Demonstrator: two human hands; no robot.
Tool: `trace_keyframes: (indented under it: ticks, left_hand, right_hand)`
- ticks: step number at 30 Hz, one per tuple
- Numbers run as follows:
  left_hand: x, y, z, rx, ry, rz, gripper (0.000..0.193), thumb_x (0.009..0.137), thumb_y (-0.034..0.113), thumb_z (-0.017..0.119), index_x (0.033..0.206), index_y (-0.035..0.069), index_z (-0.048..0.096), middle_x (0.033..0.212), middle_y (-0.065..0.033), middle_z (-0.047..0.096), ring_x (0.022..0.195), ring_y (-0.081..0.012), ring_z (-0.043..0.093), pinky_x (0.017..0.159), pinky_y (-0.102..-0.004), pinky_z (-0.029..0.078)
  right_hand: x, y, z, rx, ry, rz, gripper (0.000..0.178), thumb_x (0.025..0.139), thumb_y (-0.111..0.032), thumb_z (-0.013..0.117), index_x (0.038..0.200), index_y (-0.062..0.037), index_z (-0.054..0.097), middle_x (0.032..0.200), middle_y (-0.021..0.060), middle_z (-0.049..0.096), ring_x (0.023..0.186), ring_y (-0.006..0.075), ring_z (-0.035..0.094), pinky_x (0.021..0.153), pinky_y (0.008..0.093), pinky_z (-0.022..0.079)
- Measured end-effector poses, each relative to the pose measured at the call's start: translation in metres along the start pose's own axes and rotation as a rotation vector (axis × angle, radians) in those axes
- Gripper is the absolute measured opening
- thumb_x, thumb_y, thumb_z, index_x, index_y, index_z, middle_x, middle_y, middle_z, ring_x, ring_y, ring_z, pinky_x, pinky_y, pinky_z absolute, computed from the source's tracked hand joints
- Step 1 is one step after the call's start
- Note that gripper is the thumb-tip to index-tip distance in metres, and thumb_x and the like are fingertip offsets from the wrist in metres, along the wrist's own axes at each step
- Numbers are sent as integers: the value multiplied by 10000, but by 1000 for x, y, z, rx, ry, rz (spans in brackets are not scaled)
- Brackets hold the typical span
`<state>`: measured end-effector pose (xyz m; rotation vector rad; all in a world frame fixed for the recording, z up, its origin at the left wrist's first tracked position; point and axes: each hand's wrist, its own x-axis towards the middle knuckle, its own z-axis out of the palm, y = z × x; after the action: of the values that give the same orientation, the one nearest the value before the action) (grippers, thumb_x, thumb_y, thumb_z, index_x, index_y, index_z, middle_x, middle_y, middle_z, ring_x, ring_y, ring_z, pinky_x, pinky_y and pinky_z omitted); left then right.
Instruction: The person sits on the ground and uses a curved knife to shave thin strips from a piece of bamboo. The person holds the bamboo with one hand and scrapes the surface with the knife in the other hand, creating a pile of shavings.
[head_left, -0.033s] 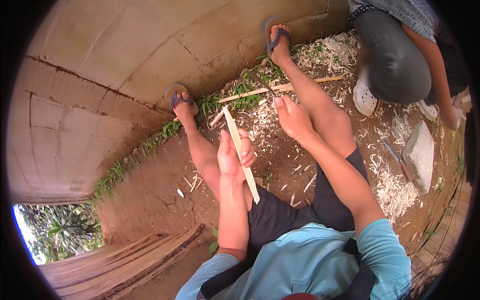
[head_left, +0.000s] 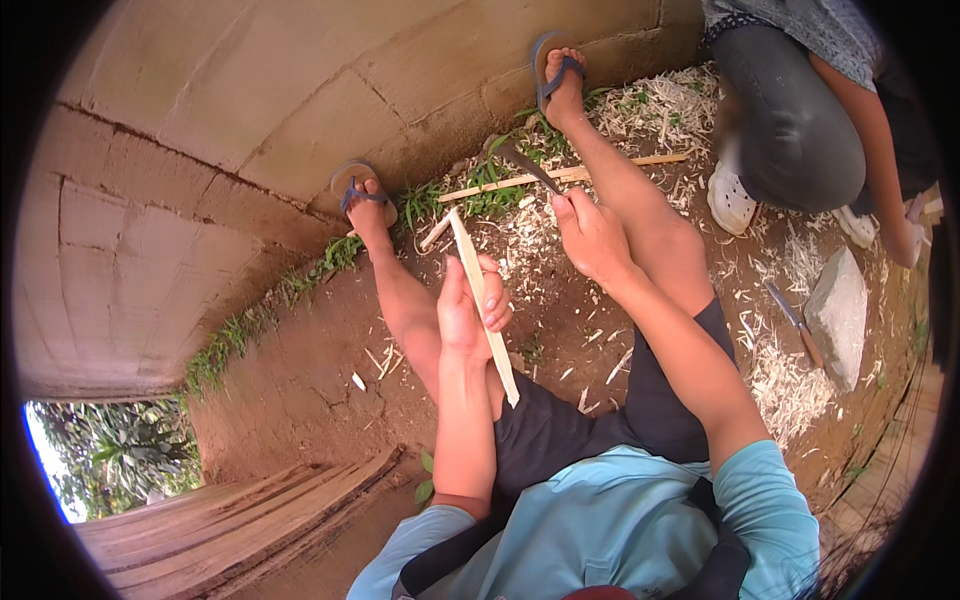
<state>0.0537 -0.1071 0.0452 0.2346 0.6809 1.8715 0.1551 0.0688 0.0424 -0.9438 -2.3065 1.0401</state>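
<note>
My left hand (head_left: 474,312) is closed around a pale, flat strip of wood (head_left: 503,366), its thumb and fingers on either side. The strip slants from above the hand down toward my shorts, and a short sliver sticks out at its upper end. In my right hand (head_left: 592,238) is a knife, gripped in closed fingers that hide its handle. The dark knife blade (head_left: 530,168) points up and left, apart from the strip. Both hands are over the ground between my spread legs.
Wood shavings (head_left: 790,395) cover the soil. Long wooden sticks (head_left: 520,181) lie past my hands by a block wall (head_left: 300,90). At right, another knife (head_left: 795,322) lies by a grey stone (head_left: 838,315), near a crouching person (head_left: 790,120). Boards (head_left: 240,520) are at lower left.
The knife blade has turned slightly, showing more of its flat side, and its tip end has shifted a little. My left hand and the wood strip are almost unmoved.
</note>
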Motion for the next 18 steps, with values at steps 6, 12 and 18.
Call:
trace_keyframes:
  ticks: [6,12,18]
  left_hand:
    - [2,-7,9,143,273,39,302,1000,388,367,900,113,445,616,-11,443,444,-96,421,390,-214,359]
    - [3,-10,4,269,262,122,244,1009,342,361,926,121,423,620,-9,432,421,-91,383,393,-209,332]
    - [3,-16,6,462,339,167,225,1013,310,336,909,122,402,586,0,400,398,-76,336,366,-203,291]
  right_hand:
    - [-16,2,6,-140,-115,-324,290,949,-340,438,877,-64,489,674,181,602,648,427,590,584,520,458]
    - [-18,4,7,-160,-189,-376,298,944,-342,444,836,-68,490,622,188,584,601,431,579,540,526,453]
    - [-20,5,6,-189,-213,-394,322,939,-355,451,799,-68,493,591,186,572,567,423,573,518,518,457]
